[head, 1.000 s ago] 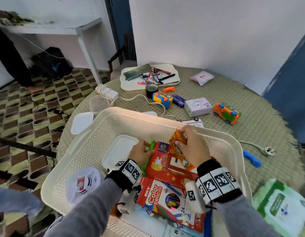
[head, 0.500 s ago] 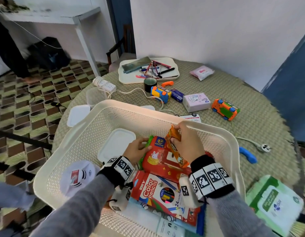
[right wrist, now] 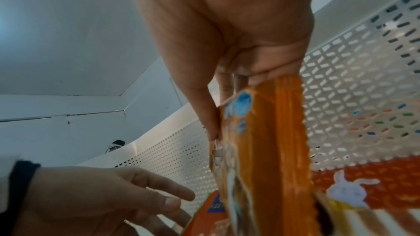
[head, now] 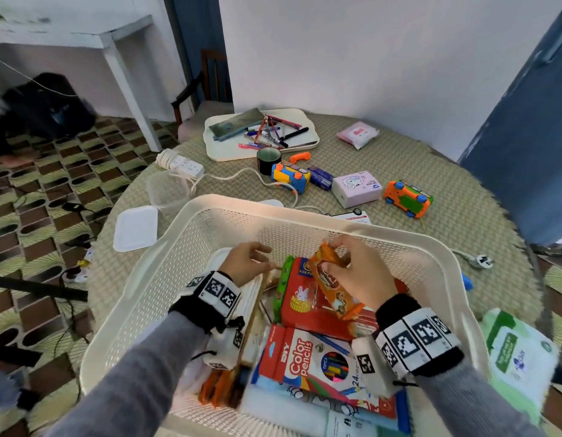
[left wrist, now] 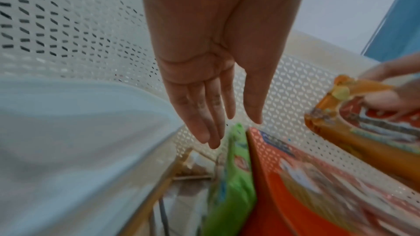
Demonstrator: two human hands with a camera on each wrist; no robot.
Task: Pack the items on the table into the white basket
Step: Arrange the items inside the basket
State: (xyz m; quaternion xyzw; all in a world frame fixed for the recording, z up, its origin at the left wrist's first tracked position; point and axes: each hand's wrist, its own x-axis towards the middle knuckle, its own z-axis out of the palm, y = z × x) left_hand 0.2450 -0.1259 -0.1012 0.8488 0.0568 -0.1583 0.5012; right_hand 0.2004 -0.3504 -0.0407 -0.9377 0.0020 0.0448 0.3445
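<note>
While the right hand [head: 361, 275] pinches the orange snack packet [head: 331, 280] inside the white basket [head: 185, 253], the left hand [head: 246, 263] hovers beside it with fingers [left wrist: 204, 114] relaxed and holding nothing.

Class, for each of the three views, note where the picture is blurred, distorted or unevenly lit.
Head view: wide-angle bending at the edges, forearms and green pack smeared. Left wrist view: the left hand is fairly sharp, the green packet and red box below are motion-blurred. Right wrist view: the orange snack packet is soft, the white basket wall crisper.
</note>
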